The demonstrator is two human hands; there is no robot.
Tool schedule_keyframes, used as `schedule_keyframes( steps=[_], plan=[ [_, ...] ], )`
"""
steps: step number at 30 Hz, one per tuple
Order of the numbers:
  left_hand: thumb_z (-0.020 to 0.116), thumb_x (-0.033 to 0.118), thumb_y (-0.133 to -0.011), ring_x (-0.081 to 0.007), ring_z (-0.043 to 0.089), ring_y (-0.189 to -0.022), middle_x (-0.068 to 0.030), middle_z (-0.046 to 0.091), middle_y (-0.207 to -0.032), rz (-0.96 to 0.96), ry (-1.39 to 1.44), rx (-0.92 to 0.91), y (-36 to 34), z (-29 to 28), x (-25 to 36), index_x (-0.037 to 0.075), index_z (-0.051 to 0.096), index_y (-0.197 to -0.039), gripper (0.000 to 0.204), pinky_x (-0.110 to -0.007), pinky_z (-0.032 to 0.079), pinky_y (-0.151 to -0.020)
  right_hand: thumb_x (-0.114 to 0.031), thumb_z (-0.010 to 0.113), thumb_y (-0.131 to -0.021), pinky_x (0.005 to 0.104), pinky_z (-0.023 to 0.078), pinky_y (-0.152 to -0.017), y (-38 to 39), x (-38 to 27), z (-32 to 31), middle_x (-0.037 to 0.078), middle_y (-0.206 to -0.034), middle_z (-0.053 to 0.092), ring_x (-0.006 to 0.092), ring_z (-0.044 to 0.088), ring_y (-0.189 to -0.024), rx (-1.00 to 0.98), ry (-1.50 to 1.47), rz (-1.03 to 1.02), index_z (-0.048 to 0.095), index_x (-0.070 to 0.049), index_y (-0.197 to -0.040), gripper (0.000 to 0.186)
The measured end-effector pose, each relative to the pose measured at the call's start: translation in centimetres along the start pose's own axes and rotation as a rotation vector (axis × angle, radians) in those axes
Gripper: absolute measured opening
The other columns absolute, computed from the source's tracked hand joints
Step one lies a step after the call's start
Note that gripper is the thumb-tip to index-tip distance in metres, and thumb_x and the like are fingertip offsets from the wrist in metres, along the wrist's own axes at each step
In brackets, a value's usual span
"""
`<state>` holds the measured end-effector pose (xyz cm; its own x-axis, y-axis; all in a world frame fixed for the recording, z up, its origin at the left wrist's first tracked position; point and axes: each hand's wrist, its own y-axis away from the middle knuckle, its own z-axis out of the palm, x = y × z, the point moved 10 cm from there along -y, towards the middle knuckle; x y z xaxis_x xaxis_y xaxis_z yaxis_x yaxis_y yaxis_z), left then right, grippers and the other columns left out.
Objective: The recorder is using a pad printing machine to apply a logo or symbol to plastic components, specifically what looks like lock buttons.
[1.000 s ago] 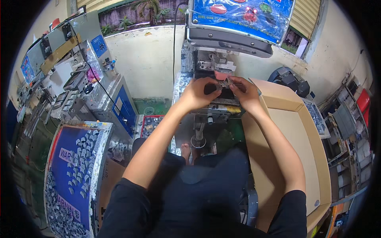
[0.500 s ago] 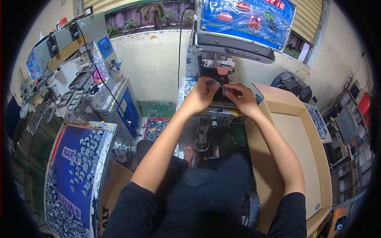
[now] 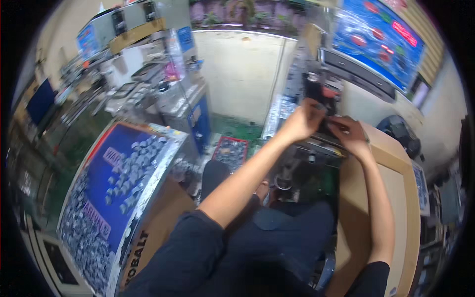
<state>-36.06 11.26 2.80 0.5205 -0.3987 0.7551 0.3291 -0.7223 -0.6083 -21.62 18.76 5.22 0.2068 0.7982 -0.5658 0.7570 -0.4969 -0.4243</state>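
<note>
My left hand (image 3: pixel 306 120) is at the machine's work area, thumb and fingers closed together around something too small and blurred to make out. Close by on its right, my right hand (image 3: pixel 349 133) has its fingertips in a pinch; what they hold, if anything, cannot be told. Just beyond both hands stands the machine (image 3: pixel 312 89), with a reddish-pink pad (image 3: pixel 330 91) on its head. Above it is a blue control panel (image 3: pixel 378 42) with lit red digits.
At left, a blue board (image 3: pixel 111 198) carries many small grey curved parts (image 3: pixel 143 158), some spread apart, others heaped. A large open cardboard box (image 3: pixel 396 198) stands beside my right arm. On the floor sits a red-rimmed tray (image 3: pixel 231 139) of small parts. Another machine (image 3: pixel 190 111) stands far left.
The view has swung left, so the machine, box and hands appear farther right. Both hands stay close together at the machine, and the picture is now blurred.
</note>
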Motion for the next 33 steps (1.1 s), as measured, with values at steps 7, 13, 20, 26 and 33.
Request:
schedule_keyframes(
  steps=[7,13,20,26,33],
  plan=[
    [0.07,0.023,-0.096,-0.0183,0.065,-0.097,-0.0078,0.067,-0.105,0.169,0.362,0.186,1.8,-4.4,3.8,0.002,0.059,-0.118,0.033,-0.035,0.052,-0.085,-0.008,0.076,-0.088,0.035,0.053,-0.08,-1.2,1.7,-0.1,0.012,-0.101,0.072,0.0212,0.067,-0.088,-0.043,0.173,-0.035,0.075,-0.002,-0.114,0.027],
    [0.067,0.02,-0.099,-0.011,0.057,-0.102,-0.0037,0.065,-0.116,0.074,0.294,0.14,10.1,-8.3,3.0,0.002,0.061,-0.131,0.038,-0.032,0.048,-0.092,0.001,0.07,-0.088,0.0321,0.049,-0.084,-1.1,3.5,-0.8,0.01,-0.098,0.065,0.0196,0.062,-0.09,-0.088,0.114,-0.08,0.068,0.001,-0.114,0.026],
    [0.069,0.026,-0.099,-0.01,0.062,-0.103,-0.0053,0.07,-0.12,-0.094,0.296,0.1,13.8,-12.8,2.6,0.008,0.061,-0.138,0.044,-0.027,0.048,-0.085,-0.004,0.058,-0.098,0.0341,0.039,-0.109,2.6,3.5,0.4,0.013,-0.135,0.056,0.0252,0.052,-0.129,-0.133,0.101,-0.051,0.056,0.001,-0.14,0.042],
    [0.072,0.024,-0.096,-0.0107,0.064,-0.109,-0.0047,0.07,-0.121,0.007,0.321,0.095,14.3,-15.7,8.3,0.009,0.064,-0.133,0.041,-0.027,0.048,-0.084,-0.017,0.042,-0.106,0.0402,0.022,-0.124,7.4,3.4,0.1,0.016,-0.164,0.034,0.0307,0.029,-0.153,-0.042,0.195,-0.015,0.042,-0.001,-0.154,0.05],
    [0.059,0.017,-0.104,-0.0244,0.058,-0.129,-0.0181,0.064,-0.135,0.145,0.304,0.1,16.1,-19.2,13.5,0.0,0.06,-0.133,0.033,-0.039,0.044,-0.11,-0.005,0.054,-0.097,0.0427,0.022,-0.125,10.3,0.7,0.3,0.018,-0.165,0.031,0.0346,0.029,-0.153,-0.109,0.368,-0.051,0.038,-0.002,-0.155,0.061]
  ],
)
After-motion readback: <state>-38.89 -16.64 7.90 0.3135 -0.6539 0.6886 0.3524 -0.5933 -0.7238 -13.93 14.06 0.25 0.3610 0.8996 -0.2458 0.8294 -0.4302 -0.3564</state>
